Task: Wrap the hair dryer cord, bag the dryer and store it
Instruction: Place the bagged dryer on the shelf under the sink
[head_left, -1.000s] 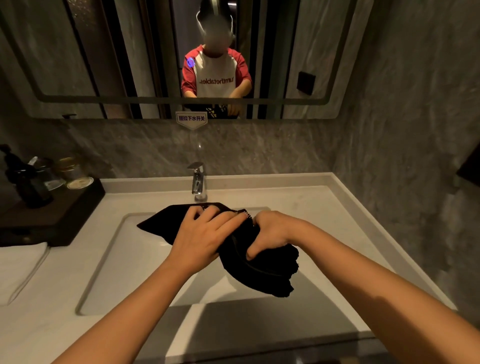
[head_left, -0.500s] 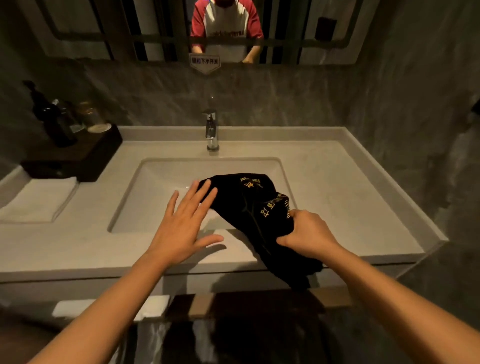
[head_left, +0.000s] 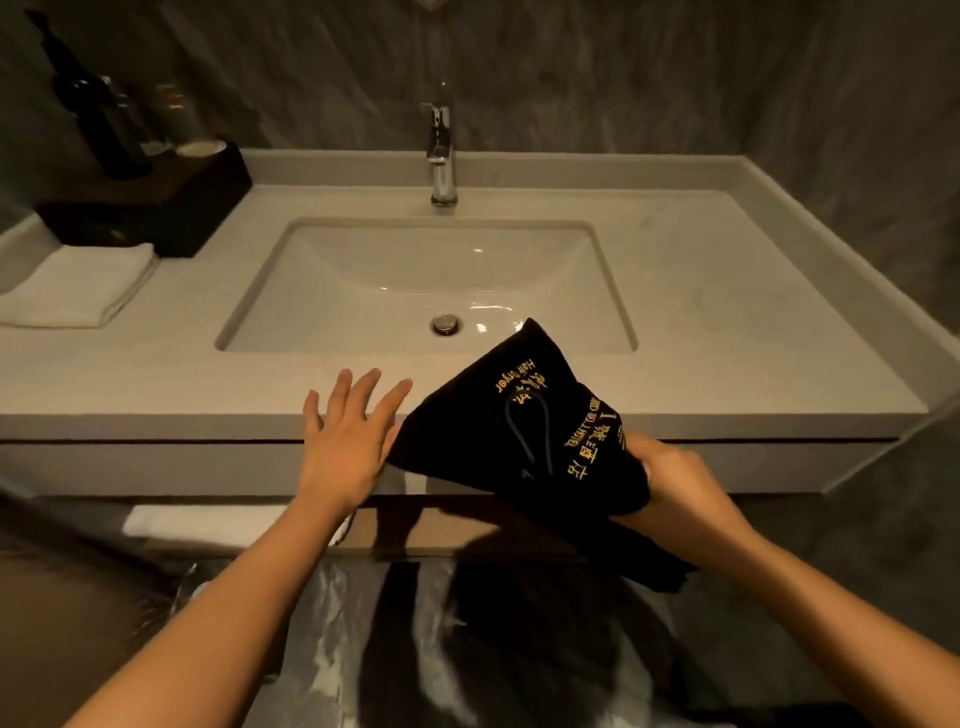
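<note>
A black cloth bag (head_left: 483, 431) with gold lettering reading "Hair Dryer" and a black drawstring loop hangs in front of the vanity's front edge. My right hand (head_left: 670, 478) grips the bag at its lower right end. The hair dryer itself is hidden; I cannot tell if it is inside. My left hand (head_left: 345, 441) is open with fingers spread, just left of the bag and over the counter's front edge, holding nothing.
A white counter (head_left: 727, 322) holds a sink (head_left: 363, 291) with a chrome faucet (head_left: 441, 156). At the back left stands a dark tray (head_left: 156, 208) with bottles and jars, and a folded white towel (head_left: 78, 286) lies beside it. A shelf with a white towel (head_left: 218, 525) sits below the counter.
The view has tilted down. My right hand has pulled the bag off the sink toward me and below the counter edge. My left hand, off the bag, has followed, still open.
</note>
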